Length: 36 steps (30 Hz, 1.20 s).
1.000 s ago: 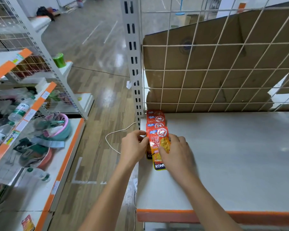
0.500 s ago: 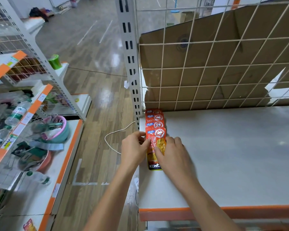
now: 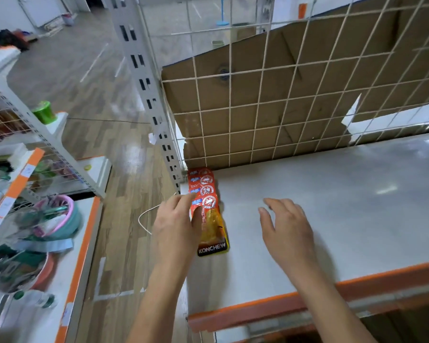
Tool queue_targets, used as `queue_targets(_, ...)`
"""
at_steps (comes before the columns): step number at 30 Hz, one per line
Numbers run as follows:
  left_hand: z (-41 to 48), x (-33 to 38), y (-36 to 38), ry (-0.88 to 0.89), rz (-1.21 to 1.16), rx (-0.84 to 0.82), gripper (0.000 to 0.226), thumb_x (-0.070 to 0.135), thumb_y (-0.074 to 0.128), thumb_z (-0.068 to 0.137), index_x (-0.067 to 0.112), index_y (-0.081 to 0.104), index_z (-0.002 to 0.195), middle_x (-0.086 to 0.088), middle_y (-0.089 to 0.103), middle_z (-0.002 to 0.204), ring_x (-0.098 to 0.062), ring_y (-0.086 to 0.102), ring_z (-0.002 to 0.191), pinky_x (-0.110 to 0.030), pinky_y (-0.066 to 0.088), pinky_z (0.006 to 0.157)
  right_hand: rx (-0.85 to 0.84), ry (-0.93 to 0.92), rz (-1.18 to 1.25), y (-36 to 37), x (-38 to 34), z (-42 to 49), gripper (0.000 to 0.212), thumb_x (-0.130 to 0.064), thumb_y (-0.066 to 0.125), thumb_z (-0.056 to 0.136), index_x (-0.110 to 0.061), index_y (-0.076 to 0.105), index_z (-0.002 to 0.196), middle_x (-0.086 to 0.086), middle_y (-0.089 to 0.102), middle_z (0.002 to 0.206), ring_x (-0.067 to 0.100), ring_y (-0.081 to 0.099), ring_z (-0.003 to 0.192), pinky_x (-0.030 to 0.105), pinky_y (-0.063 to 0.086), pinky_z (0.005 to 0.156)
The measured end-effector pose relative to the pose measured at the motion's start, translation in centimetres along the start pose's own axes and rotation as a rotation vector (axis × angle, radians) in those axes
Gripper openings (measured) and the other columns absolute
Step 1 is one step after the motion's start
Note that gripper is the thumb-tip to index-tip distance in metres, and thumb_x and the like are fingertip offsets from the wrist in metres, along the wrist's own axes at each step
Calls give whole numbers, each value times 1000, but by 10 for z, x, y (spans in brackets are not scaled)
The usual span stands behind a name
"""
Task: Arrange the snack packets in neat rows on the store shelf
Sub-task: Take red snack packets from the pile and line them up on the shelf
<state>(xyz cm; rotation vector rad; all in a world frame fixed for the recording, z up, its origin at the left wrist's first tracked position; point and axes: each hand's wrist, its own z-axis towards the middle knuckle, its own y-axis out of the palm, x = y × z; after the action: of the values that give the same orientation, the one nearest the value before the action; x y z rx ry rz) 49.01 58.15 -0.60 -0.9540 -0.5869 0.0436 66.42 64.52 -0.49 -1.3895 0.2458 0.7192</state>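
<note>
Pressing your left hand (image 3: 176, 224) fingers on the front snack packet (image 3: 212, 226), you hovered your right hand (image 3: 286, 226) open, empty, over the shelf (image 3: 332, 206).

Shelf mostly clear, blocked at the far and left edges

The shelf (image 3: 332, 206) lies bare right of the snack packets (image 3: 208, 209); a wire grid (image 3: 270, 107) backed by cardboard (image 3: 307, 78) closes the far side, and a post (image 3: 146, 95) stands at the far left, apparently touching the row.

left hand (image 3: 174, 226), right hand (image 3: 286, 229), bare forearms
</note>
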Motion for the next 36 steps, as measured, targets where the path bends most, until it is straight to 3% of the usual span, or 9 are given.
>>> queue_targets(7, -11, 81, 24, 266, -21, -21, 32, 30, 54, 85, 9, 70, 102, -6, 68, 97, -27, 58, 90, -27, 37, 81, 198, 141, -39, -79, 83, -22, 37, -25, 48, 95, -5, 56, 126, 12, 59, 126, 28, 48, 118, 35, 37, 101)
queue_targets(13, -50, 203, 75, 343, -142, -164, 24, 20, 70, 84, 12, 70, 106, -3, 70, 101, -26, 61, 95, -25, 38, 84, 332, 312, -77, -156, 187, -66, 37, -22, 56, 91, -2, 59, 122, 15, 61, 123, 32, 53, 118, 36, 37, 102)
queue_targets(17, -86, 296, 111, 372, -223, -250, 27, 19, 73, 81, 13, 70, 107, -4, 70, 103, -28, 61, 99, -26, 39, 87, 402, 390, -139, -215, 262, -94, 53, -38, 39, 87, 1, 62, 116, 17, 64, 116, 33, 59, 109, 31, 32, 97)
queue_targets(21, -114, 376, 143, 422, -261, -321, 29, 20, 72, 82, 13, 70, 109, -8, 70, 106, -32, 61, 101, -36, 48, 87, 444, 472, -169, -264, 325, -114, 56, -41, 38, 88, -1, 61, 119, 16, 62, 120, 34, 56, 112, 36, 38, 99)
queue_targets(24, -126, 426, 160, 450, -277, -413, 31, 28, 63, 89, 17, 66, 118, -4, 66, 118, -29, 54, 113, -36, 43, 93, 424, 556, -164, -295, 362, -117, 45, -34, 48, 94, -8, 53, 129, 9, 55, 131, 27, 45, 124, 36, 35, 104)
queue_targets(28, -122, 482, 193, 490, -265, -453, 35, 35, 56, 92, 22, 61, 124, 1, 61, 127, -23, 48, 121, -34, 41, 96, 404, 619, -144, -321, 406, -104, 48, -37, 46, 94, -14, 47, 136, 3, 49, 139, 19, 37, 131, 31, 30, 107)
queue_targets(36, -82, 587, 283, 516, -299, -475, 32, 28, 61, 90, 23, 62, 121, 2, 62, 122, -22, 50, 116, -30, 40, 92, 386, 662, -92, -366, 499, -28, 49, -38, 47, 94, -14, 44, 136, 3, 47, 139, 19, 36, 132, 32, 30, 108)
